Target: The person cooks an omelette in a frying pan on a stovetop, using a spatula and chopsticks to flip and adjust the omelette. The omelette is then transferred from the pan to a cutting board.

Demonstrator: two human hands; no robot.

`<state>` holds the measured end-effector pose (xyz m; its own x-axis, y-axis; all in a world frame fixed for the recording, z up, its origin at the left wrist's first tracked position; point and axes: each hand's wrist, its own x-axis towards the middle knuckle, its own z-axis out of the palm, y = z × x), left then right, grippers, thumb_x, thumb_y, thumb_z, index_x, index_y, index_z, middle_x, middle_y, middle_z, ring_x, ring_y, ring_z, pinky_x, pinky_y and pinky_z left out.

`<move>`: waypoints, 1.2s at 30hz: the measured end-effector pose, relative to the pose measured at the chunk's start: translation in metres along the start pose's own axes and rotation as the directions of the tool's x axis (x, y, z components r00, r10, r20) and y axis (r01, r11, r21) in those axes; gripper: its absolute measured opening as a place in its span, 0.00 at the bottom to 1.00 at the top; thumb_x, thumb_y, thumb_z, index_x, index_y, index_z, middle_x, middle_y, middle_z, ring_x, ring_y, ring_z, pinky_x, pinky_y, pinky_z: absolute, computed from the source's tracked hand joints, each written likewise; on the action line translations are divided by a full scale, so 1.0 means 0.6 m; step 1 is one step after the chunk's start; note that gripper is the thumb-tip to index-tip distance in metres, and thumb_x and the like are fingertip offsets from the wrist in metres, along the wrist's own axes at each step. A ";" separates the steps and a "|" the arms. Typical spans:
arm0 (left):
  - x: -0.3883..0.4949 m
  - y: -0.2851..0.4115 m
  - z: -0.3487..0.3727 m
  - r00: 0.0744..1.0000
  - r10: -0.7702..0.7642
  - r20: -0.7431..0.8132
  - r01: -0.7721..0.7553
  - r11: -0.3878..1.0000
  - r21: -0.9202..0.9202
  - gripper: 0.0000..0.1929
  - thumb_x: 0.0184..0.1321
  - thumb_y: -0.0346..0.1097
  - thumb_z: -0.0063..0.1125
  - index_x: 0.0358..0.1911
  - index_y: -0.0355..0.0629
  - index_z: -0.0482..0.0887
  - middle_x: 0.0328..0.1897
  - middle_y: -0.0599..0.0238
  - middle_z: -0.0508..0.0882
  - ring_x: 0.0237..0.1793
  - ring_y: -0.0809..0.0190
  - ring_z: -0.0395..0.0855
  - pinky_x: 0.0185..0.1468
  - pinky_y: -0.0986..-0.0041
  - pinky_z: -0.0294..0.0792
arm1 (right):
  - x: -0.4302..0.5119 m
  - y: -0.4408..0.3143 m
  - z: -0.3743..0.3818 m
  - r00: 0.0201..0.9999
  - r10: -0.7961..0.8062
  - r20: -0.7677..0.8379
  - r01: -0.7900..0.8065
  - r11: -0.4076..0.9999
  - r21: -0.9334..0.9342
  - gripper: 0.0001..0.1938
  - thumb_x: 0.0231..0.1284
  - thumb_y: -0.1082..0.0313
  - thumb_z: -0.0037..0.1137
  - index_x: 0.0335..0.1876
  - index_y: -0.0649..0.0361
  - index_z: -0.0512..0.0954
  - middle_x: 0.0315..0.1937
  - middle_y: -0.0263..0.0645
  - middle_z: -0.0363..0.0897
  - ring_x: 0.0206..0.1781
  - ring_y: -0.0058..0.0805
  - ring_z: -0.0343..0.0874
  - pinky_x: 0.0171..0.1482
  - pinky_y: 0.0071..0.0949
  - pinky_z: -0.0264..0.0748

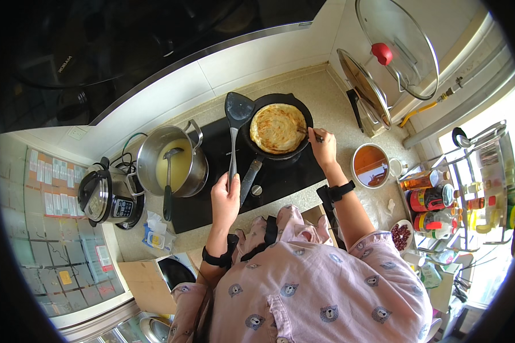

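My left hand (225, 200) grips the handle of a black spatula (239, 109), its broad blade raised beside the pan's left rim. A round browned flatbread (279, 127) lies in a black frying pan (310, 115) on the cooktop (219, 167). My right hand (324, 145) holds a thin utensil at the pan's right side; its far end touches or overlaps the flatbread's right edge, and its kind is hard to tell. The pan's handle (252, 173) points towards me, just right of my left hand.
Left of the pan stands a steel pot (143, 160) of yellowish liquid with a ladle (168, 171) in it. An electric pressure cooker (107, 197) is farther left. Right are a bowl of reddish-brown liquid (370, 165), a bottle rack (433, 248), a bowl of red beans (401, 236) and glass lids (397, 43).
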<state>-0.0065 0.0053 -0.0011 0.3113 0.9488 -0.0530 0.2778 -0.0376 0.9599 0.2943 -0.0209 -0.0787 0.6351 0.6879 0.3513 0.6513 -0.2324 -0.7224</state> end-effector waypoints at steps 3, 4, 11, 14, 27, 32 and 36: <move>0.001 -0.002 -0.001 1.000 -0.014 0.006 0.014 0.999 -0.035 0.12 0.70 0.38 0.53 0.36 0.35 0.80 0.17 0.76 0.67 0.18 0.77 0.61 0.21 0.79 0.56 | 0.005 -0.007 0.001 0.999 0.045 0.022 -0.045 0.999 0.010 0.10 0.62 0.65 0.59 0.31 0.65 0.83 0.28 0.49 0.82 0.32 0.48 0.82 0.37 0.37 0.78; 0.001 -0.002 -0.001 1.000 -0.007 0.007 0.007 0.999 -0.038 0.12 0.70 0.38 0.53 0.36 0.35 0.80 0.17 0.76 0.67 0.18 0.77 0.61 0.21 0.79 0.56 | 0.005 -0.009 -0.001 0.999 0.040 0.002 -0.040 0.999 0.014 0.10 0.62 0.65 0.59 0.32 0.65 0.83 0.28 0.49 0.82 0.32 0.48 0.83 0.37 0.37 0.78; 0.001 0.003 -0.005 0.981 -0.170 0.096 0.190 0.946 -0.265 0.11 0.70 0.38 0.53 0.38 0.36 0.81 0.16 0.78 0.67 0.13 0.79 0.60 0.17 0.83 0.52 | -0.002 -0.030 -0.033 0.997 0.004 -0.073 0.004 0.995 0.097 0.10 0.64 0.69 0.58 0.36 0.72 0.82 0.28 0.48 0.84 0.30 0.31 0.87 0.35 0.23 0.78; -0.002 0.010 -0.006 0.977 -0.184 0.110 0.211 0.917 -0.339 0.16 0.73 0.42 0.47 0.45 0.34 0.79 0.14 0.78 0.65 0.10 0.79 0.57 0.14 0.84 0.48 | -0.015 -0.044 -0.052 0.998 0.046 -0.045 -0.038 0.984 0.172 0.11 0.64 0.68 0.58 0.37 0.71 0.82 0.28 0.47 0.84 0.31 0.29 0.87 0.35 0.22 0.78; -0.010 0.012 -0.011 0.953 0.039 0.301 0.199 0.671 -0.715 0.22 0.76 0.48 0.36 0.49 0.34 0.75 0.16 0.73 0.66 0.10 0.76 0.57 0.15 0.83 0.50 | -0.057 -0.067 -0.065 0.985 0.172 0.012 -0.165 0.921 0.352 0.11 0.64 0.68 0.60 0.36 0.73 0.82 0.28 0.47 0.84 0.30 0.28 0.87 0.33 0.21 0.78; -0.014 0.013 -0.008 0.913 0.180 0.367 0.168 0.653 -0.739 0.17 0.75 0.40 0.41 0.55 0.33 0.73 0.29 0.65 0.75 0.21 0.72 0.68 0.28 0.78 0.64 | -0.060 -0.068 -0.071 0.984 0.178 0.004 -0.167 0.919 0.358 0.11 0.64 0.68 0.60 0.36 0.72 0.82 0.28 0.47 0.85 0.30 0.27 0.87 0.33 0.20 0.78; -0.020 0.012 -0.002 0.911 0.135 0.390 0.216 0.648 -0.730 0.15 0.71 0.35 0.49 0.56 0.33 0.72 0.38 0.61 0.76 0.30 0.67 0.75 0.37 0.72 0.72 | -0.062 -0.063 -0.077 0.983 0.185 -0.012 -0.168 0.915 0.367 0.11 0.64 0.67 0.60 0.36 0.71 0.82 0.27 0.46 0.84 0.30 0.27 0.87 0.32 0.20 0.77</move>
<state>-0.0093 -0.0061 0.0065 0.6754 0.7370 -0.0256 -0.4163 0.4097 0.8117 0.2653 -0.0696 -0.0368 0.7498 0.6245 0.2186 0.3364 -0.0754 -0.9387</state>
